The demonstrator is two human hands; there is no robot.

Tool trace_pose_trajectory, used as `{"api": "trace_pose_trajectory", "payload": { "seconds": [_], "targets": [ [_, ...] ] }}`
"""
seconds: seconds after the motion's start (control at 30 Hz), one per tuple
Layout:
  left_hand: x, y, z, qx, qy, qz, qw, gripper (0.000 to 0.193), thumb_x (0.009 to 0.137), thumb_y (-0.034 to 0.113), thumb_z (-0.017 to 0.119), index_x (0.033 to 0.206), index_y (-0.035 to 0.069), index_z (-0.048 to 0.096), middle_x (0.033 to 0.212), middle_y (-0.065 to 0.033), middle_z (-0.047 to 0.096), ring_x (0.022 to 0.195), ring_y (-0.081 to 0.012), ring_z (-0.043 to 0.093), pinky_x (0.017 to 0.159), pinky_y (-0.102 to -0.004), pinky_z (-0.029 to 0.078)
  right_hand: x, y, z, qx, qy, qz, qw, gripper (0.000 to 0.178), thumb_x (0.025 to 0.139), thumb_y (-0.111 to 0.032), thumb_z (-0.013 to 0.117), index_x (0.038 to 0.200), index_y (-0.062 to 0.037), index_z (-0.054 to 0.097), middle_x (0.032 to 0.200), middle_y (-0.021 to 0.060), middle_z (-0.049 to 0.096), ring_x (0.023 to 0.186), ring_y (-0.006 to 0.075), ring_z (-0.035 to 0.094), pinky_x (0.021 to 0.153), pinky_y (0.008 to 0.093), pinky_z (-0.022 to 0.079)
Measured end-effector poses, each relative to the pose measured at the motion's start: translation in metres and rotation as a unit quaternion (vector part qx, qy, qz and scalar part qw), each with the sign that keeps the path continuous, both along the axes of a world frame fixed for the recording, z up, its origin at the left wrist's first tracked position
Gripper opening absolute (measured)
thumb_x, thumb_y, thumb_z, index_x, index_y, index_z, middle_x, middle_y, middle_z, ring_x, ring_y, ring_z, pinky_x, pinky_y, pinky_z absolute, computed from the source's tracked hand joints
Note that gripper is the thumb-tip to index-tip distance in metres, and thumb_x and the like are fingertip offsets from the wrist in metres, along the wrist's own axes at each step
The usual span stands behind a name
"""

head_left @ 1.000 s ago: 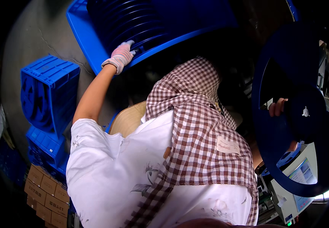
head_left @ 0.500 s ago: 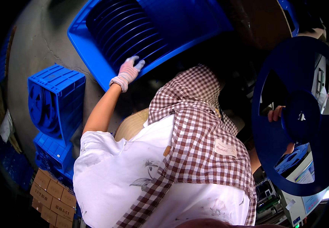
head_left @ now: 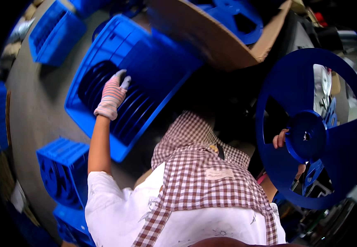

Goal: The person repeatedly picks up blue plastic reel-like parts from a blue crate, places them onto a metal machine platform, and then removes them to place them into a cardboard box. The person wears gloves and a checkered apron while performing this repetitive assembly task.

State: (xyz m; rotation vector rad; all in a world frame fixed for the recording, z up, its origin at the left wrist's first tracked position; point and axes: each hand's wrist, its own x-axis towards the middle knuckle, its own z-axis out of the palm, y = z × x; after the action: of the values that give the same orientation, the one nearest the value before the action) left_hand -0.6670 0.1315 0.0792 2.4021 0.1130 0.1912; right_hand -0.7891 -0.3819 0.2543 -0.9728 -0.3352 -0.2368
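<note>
My left hand (head_left: 112,96), in a striped work glove, reaches out with fingers spread over the row of dark blue reels standing on edge inside a big blue plastic crate (head_left: 145,53). It holds nothing. My right hand (head_left: 280,139), bare, grips a large dark blue spoked reel (head_left: 313,129) near its round hub and holds it upright at my right side. Only the fingers of that hand show behind the reel. My white shirt and a brown checked cloth fill the bottom of the view.
A cardboard box (head_left: 228,31) with more blue reels sits beyond the crate. Smaller blue crates stand at the left (head_left: 61,171) and upper left (head_left: 55,33) on the grey floor (head_left: 34,111). Machine parts crowd the lower right.
My view has swung so the big crate now lies lower and nearer. My left hand has moved from the crate's rim to the reels inside. The right hand still holds its reel.
</note>
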Motion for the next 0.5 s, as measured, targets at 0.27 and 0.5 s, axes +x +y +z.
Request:
{"api": "trace_pose_trajectory", "payload": {
  "seconds": [0.27, 0.5],
  "targets": [
    [0.139, -0.149, 0.243, 0.228, -0.318, -0.170, 0.904, 0.039, 0.086, 0.005, 0.062, 0.124, 0.008, 0.057, 0.110, -0.0156, 0.065, 0.102, -0.0310, 0.063, 0.089, -0.0358, 0.052, -0.041, -0.011, 0.015, -0.036, -0.063, 0.021, 0.997, 0.090, 0.069, -0.050, 0.074, 0.129, 0.0073, 0.040, 0.102, 0.0157, 0.049, 0.090, 0.0218, 0.051, 0.073, 0.0311, 0.042],
    [0.257, -0.116, 0.221, 0.693, -0.153, -0.195, 0.677, 0.096, 0.076, 0.002, 0.064, 0.153, 0.018, 0.008, 0.130, -0.0147, 0.056, 0.120, -0.0283, 0.055, 0.098, -0.0380, 0.043, -0.082, -0.007, 0.003, -0.023, -0.090, -0.031, 0.995, 0.089, 0.071, -0.044, 0.074, 0.133, 0.0057, 0.034, 0.105, 0.0185, 0.048, 0.094, 0.0251, 0.053, 0.076, 0.0353, 0.044]
  ]
}}
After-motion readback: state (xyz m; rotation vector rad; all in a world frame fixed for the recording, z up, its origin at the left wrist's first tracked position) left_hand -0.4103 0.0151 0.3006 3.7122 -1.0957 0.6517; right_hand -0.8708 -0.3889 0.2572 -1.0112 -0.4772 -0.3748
